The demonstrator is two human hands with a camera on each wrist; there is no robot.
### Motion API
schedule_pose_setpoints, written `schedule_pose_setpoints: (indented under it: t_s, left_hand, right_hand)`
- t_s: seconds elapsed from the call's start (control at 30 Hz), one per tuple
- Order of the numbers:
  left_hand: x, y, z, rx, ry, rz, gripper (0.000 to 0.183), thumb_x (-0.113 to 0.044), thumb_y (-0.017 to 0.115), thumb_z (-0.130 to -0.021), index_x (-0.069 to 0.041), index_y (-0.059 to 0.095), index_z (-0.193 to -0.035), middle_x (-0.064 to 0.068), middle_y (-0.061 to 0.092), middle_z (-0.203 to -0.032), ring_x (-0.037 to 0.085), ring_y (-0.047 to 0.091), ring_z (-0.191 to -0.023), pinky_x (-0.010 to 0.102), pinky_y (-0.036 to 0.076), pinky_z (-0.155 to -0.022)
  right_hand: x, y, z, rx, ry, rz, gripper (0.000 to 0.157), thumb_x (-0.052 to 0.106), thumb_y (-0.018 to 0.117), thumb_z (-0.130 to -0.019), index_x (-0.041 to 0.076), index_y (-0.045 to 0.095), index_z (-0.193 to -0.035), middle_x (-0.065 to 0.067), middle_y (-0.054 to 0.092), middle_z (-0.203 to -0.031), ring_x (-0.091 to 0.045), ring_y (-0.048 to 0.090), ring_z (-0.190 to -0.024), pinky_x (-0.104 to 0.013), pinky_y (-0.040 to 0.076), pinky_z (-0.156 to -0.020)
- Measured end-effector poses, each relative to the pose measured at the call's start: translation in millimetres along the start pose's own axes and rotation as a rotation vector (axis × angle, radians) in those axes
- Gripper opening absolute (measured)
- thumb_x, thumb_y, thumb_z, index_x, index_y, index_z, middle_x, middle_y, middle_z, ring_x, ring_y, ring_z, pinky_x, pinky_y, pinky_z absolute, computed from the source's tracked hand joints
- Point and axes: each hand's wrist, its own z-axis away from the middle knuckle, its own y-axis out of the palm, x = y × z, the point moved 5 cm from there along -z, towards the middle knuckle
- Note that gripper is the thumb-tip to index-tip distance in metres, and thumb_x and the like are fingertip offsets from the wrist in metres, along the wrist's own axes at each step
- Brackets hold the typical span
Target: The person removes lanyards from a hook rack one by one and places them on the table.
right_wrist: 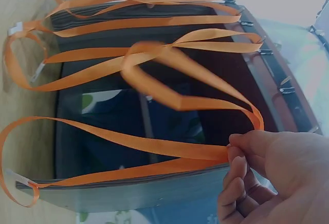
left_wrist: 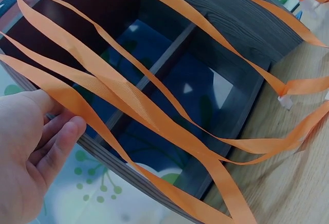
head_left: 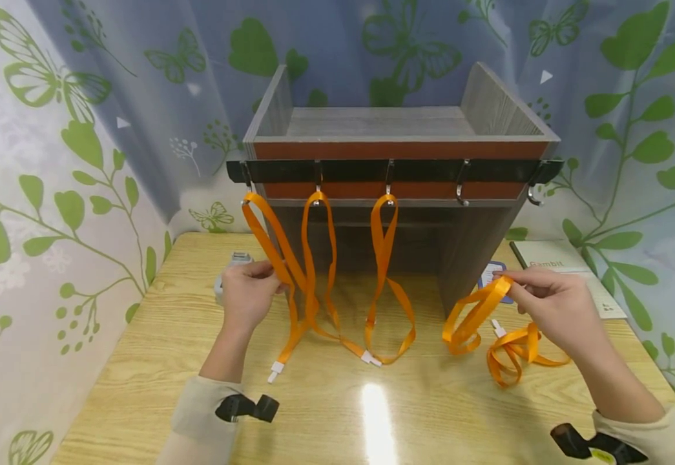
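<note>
Head view: right hand [head_left: 555,297] pinches a loose lanyard; left hand [head_left: 248,290] at the leftmost hung one

Three orange lanyards hang from a black rail [head_left: 354,171] across the front of a grey shelf unit [head_left: 378,121]. Rail carries five hooks; the lanyards occupy the first three from the left: leftmost lanyard [head_left: 265,239], second lanyard [head_left: 307,245], third lanyard [head_left: 380,248]. The first two cross each other low down. The third is twisted into a figure-eight.

Right hand: thumb and forefinger meet on the held lanyard [head_left: 484,310], remaining fingers curled toward the palm. Position: right of the unit, above the table [head_left: 168,361], well apart from the hung straps. In the right wrist view the strap runs out from the fingertips as loops, one of them blurred.

Left hand: fingers bent, tips close together, pinching the leftmost lanyard at its left strand, below the hook. Left wrist view: strap passes in front of the upper digit's tip, so exact contact is partly hidden.

Below the right hand, an orange strap coil [head_left: 531,342] with a white clip [head_left: 498,329] beside it; cannot tell whether this belongs to the held lanyard.

Surroundings: booklet [head_left: 552,255] behind the right hand, blue-edged card [head_left: 491,267] near its fingertips, pale device [head_left: 241,258] behind the left hand.
</note>
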Motion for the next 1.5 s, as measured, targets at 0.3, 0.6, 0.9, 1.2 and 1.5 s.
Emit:
schedule_pose_setpoints:
  t_s: [0.3, 0.6, 0.9, 1.2, 1.5]
  left_hand:
    - [-1.3, -0.1, 0.1, 0.005, 0.013, -0.010, 0.021, -0.007, 0.075, -0.088, 0.012, 0.075, -0.098, 0.029, 0.073, -0.084, 0.014, 0.071, -0.055, 0.038, 0.063, -0.059]
    - [1.0, -0.3, 1.5, 0.011, -0.031, -0.013, 0.022, -0.005, 0.071, -0.089, 0.012, 0.073, -0.104, 0.031, 0.073, -0.090, 0.005, 0.069, -0.054, 0.041, 0.064, -0.063]
    - [0.9, 0.2, 0.8, 0.013, -0.014, -0.016, 0.022, -0.006, 0.073, -0.089, 0.013, 0.074, -0.101, 0.031, 0.073, -0.088, 0.003, 0.067, -0.053, 0.024, 0.061, -0.056]
    - [1.6, 1.4, 1.5, 0.012, -0.006, 0.004, 0.021, -0.004, 0.072, -0.089, 0.013, 0.073, -0.102, 0.032, 0.072, -0.089, 0.003, 0.067, -0.053, 0.024, 0.061, -0.057]
    - [-1.0, 0.6, 1.4, 0.004, 0.004, 0.010, 0.021, -0.004, 0.073, -0.088, 0.013, 0.074, -0.100, 0.031, 0.073, -0.087, 0.003, 0.067, -0.052, 0.027, 0.062, -0.056]
  right_hand:
    - [-20.2, 11.6, 4.0, 0.017, 0.041, -0.012, 0.024, 0.014, 0.065, -0.097, -0.002, 0.074, -0.112, 0.030, 0.067, -0.084, -0.010, 0.059, -0.062, -0.021, 0.049, -0.048]
    - [-44.2, 25.5, 10.4, 0.043, 0.145, -0.041, 0.030, 0.022, 0.064, -0.098, 0.000, 0.074, -0.115, 0.026, 0.068, -0.083, -0.007, 0.059, -0.065, -0.022, 0.050, -0.048]
    - [-65.9, 43.3, 9.3, 0.105, 0.232, -0.093, 0.032, 0.019, 0.062, -0.099, -0.002, 0.070, -0.122, 0.015, 0.066, -0.080, -0.006, 0.056, -0.063, -0.020, 0.045, -0.046]
    - [-85.9, 58.6, 7.2, 0.188, 0.314, -0.171, 0.037, 0.019, 0.056, -0.102, -0.002, 0.063, -0.131, 0.011, 0.062, -0.081, -0.008, 0.051, -0.065, -0.020, 0.041, -0.048]
    - [-102.0, 74.5, 5.5, 0.225, 0.367, -0.166, 0.037, 0.021, 0.058, -0.101, -0.003, 0.064, -0.129, 0.003, 0.065, -0.087, -0.006, 0.046, -0.058, -0.020, 0.037, -0.044]
